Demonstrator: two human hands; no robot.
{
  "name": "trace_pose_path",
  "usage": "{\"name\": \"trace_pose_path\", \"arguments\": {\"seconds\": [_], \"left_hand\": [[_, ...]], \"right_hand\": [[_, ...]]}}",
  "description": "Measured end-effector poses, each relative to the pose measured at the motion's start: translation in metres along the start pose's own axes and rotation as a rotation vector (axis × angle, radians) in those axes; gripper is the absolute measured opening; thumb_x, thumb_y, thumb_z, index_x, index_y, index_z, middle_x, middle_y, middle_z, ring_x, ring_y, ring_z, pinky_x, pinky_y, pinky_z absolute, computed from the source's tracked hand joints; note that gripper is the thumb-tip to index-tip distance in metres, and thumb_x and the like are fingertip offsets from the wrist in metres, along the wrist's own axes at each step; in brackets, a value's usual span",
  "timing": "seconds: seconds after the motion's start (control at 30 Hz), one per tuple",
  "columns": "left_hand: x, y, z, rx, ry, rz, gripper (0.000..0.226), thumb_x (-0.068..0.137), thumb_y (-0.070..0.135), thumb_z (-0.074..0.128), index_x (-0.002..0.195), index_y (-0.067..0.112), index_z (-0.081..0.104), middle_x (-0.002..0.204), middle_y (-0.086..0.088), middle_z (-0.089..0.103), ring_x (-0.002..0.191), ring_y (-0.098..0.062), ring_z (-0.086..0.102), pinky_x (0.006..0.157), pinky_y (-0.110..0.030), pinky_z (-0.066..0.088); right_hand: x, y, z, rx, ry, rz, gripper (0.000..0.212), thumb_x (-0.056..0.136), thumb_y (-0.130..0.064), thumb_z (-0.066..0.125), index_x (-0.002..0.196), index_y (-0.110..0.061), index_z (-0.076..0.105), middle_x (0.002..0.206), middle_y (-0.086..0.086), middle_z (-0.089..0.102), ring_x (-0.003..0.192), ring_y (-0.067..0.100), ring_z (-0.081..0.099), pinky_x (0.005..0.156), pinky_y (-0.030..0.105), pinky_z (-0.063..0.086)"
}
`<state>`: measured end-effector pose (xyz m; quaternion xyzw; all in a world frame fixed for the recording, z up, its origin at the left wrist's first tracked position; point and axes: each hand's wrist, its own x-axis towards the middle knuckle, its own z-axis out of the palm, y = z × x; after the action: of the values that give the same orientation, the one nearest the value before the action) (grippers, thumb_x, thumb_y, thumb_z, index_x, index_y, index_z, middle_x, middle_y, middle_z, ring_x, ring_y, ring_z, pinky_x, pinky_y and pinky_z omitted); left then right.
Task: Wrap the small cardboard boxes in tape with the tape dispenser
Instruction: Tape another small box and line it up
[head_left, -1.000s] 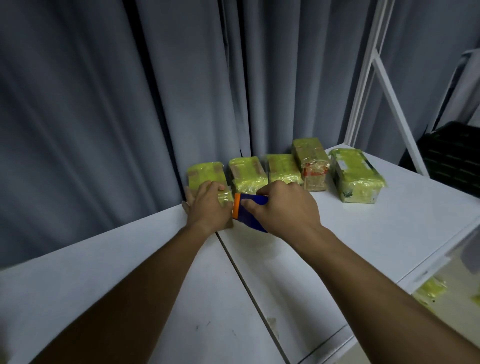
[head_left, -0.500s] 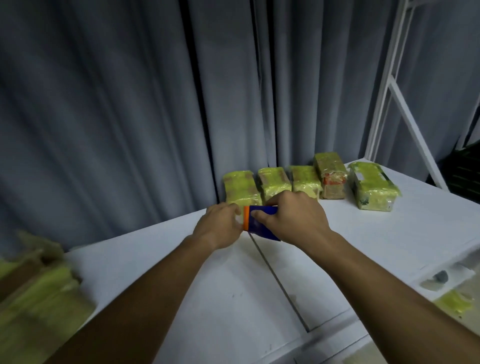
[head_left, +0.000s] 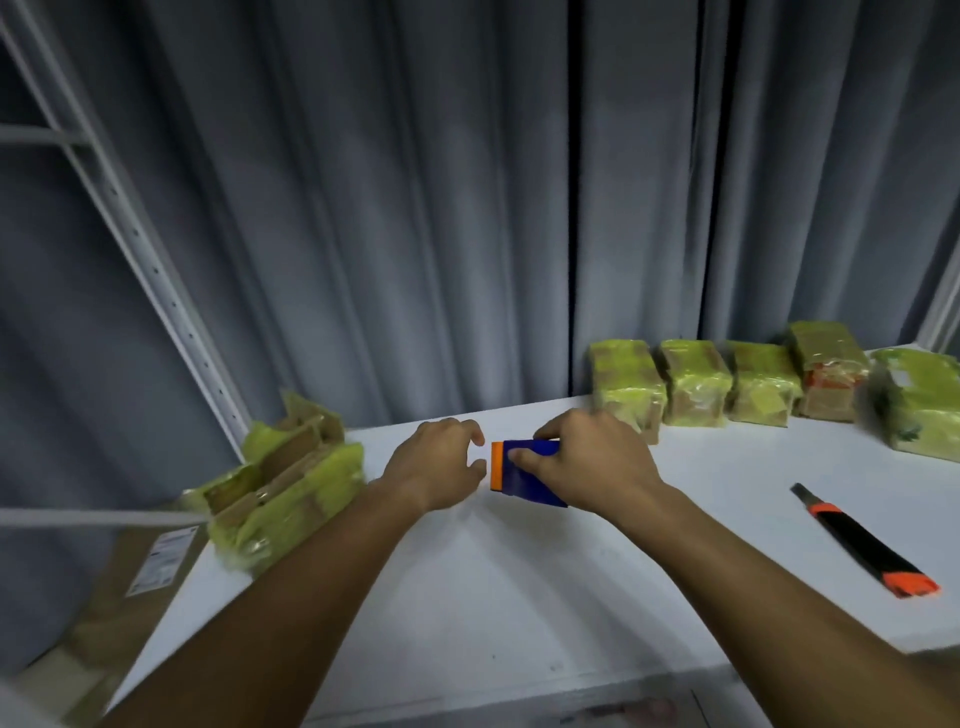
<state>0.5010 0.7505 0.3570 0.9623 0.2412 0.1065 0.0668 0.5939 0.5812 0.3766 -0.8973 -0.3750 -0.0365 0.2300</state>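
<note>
My right hand (head_left: 592, 467) grips a blue tape dispenser (head_left: 530, 475) with an orange front edge, just above the white table (head_left: 519, 597). My left hand (head_left: 441, 462) sits right beside that orange edge, thumb and forefinger curled in a pinch there; the clear tape is too faint to make out. Several small boxes wrapped in yellow-green tape (head_left: 696, 384) stand in a row at the back right. A blurred pile of cardboard boxes with yellow-green wrap (head_left: 280, 483) lies at the table's left end.
A black and orange utility knife (head_left: 867, 543) lies on the table to the right. A large brown carton (head_left: 140, 571) stands below the left end. A white shelf upright (head_left: 130, 234) slants at the left. Grey curtain hangs behind.
My left hand has come off the wrapped box and now pinches at the dispenser's orange edge. Both hands and the view have swung left, away from the row, revealing the left pile.
</note>
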Motion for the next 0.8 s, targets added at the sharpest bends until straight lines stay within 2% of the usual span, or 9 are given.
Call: {"name": "trace_pose_path", "arguments": {"seconds": [0.2, 0.4, 0.57, 0.67, 0.73, 0.8], "left_hand": [[-0.024, -0.057, -0.016, 0.053, 0.035, -0.096, 0.034, 0.093, 0.039, 0.059, 0.124, 0.029, 0.057, 0.130, 0.005, 0.060, 0.116, -0.018, 0.056, 0.096, -0.032, 0.048], [-0.043, -0.101, -0.040, 0.110, 0.213, -0.132, 0.034, 0.091, 0.032, 0.060, 0.123, 0.023, 0.057, 0.119, 0.001, 0.064, 0.102, -0.019, 0.060, 0.083, -0.030, 0.051], [-0.060, -0.137, -0.035, 0.053, 0.139, -0.230, 0.034, 0.084, 0.021, 0.062, 0.116, 0.023, 0.049, 0.110, -0.001, 0.063, 0.092, -0.022, 0.062, 0.071, -0.029, 0.046], [-0.062, -0.148, -0.027, 0.030, 0.121, -0.238, 0.026, 0.087, 0.017, 0.058, 0.110, 0.025, 0.049, 0.105, -0.002, 0.063, 0.088, -0.021, 0.062, 0.074, -0.030, 0.049], [-0.061, -0.150, -0.023, 0.006, 0.113, -0.234, 0.020, 0.091, 0.021, 0.057, 0.106, 0.029, 0.047, 0.103, -0.002, 0.063, 0.089, -0.022, 0.062, 0.082, -0.036, 0.054], [-0.059, -0.150, -0.021, -0.001, 0.120, -0.240, 0.017, 0.093, 0.023, 0.055, 0.100, 0.032, 0.042, 0.097, -0.001, 0.062, 0.087, -0.022, 0.062, 0.082, -0.040, 0.055]], "right_hand": [[0.006, -0.045, 0.017, 0.028, -0.035, -0.092, 0.052, 0.089, -0.062, 0.063, 0.126, -0.026, 0.069, 0.121, -0.003, 0.071, 0.105, 0.020, 0.066, 0.073, 0.028, 0.049], [0.009, -0.080, 0.031, 0.065, -0.057, -0.153, 0.049, 0.089, -0.060, 0.064, 0.123, -0.026, 0.070, 0.117, -0.002, 0.072, 0.101, 0.020, 0.066, 0.072, 0.029, 0.051], [0.009, -0.100, 0.041, 0.081, -0.099, -0.180, 0.047, 0.089, -0.059, 0.064, 0.121, -0.024, 0.070, 0.115, -0.002, 0.073, 0.099, 0.020, 0.067, 0.074, 0.029, 0.053], [0.007, -0.105, 0.049, 0.079, -0.132, -0.185, 0.050, 0.089, -0.059, 0.065, 0.125, -0.024, 0.067, 0.118, -0.002, 0.071, 0.102, 0.019, 0.066, 0.076, 0.029, 0.055], [0.007, -0.106, 0.051, 0.074, -0.144, -0.183, 0.051, 0.089, -0.060, 0.065, 0.126, -0.024, 0.067, 0.118, -0.002, 0.071, 0.102, 0.019, 0.065, 0.075, 0.029, 0.054], [0.007, -0.104, 0.050, 0.066, -0.146, -0.181, 0.051, 0.089, -0.060, 0.065, 0.125, -0.024, 0.067, 0.117, -0.002, 0.071, 0.102, 0.019, 0.065, 0.073, 0.028, 0.052]]}}
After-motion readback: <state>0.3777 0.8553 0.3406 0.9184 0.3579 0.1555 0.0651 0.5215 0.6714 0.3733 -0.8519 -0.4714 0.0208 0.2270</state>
